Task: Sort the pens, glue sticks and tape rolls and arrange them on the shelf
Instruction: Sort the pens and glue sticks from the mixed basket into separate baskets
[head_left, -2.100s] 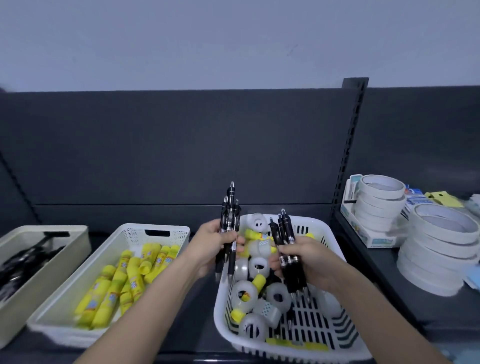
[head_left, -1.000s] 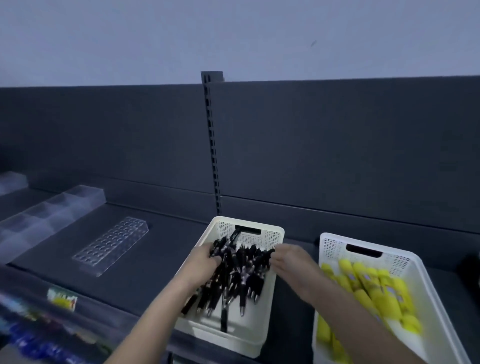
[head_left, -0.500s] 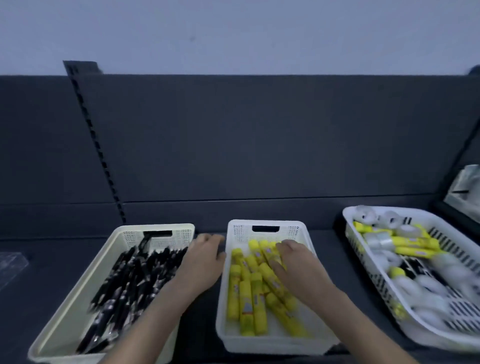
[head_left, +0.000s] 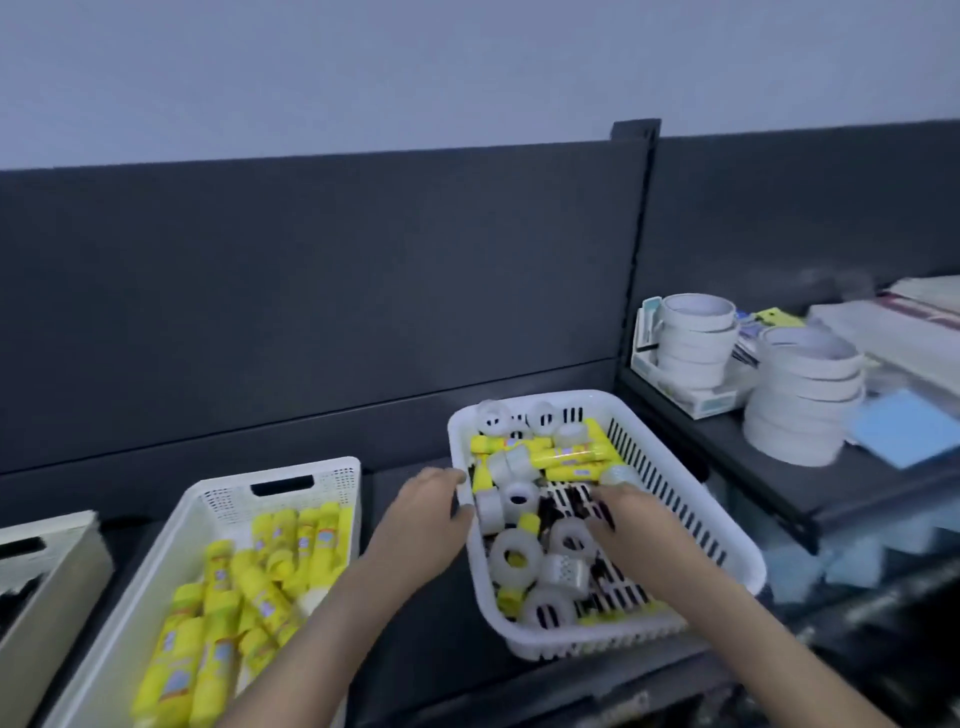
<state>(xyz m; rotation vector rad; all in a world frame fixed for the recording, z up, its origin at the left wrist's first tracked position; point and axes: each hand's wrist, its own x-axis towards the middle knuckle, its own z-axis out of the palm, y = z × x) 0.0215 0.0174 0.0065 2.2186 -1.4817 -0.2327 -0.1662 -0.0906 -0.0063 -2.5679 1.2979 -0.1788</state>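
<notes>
Mixed basket (head_left: 597, 639) back ahead, right hand (head_left: 634, 519) inside, left hand (head_left: 426, 514) at rim

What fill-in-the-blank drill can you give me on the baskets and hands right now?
1. The basket left of both hands holds only yellow ____.
2. The right hand reaches into the slotted basket among clear rolls of ____.
3. The left hand is at the slotted basket's ____ rim.
Missing words: glue sticks; tape; left.
</notes>
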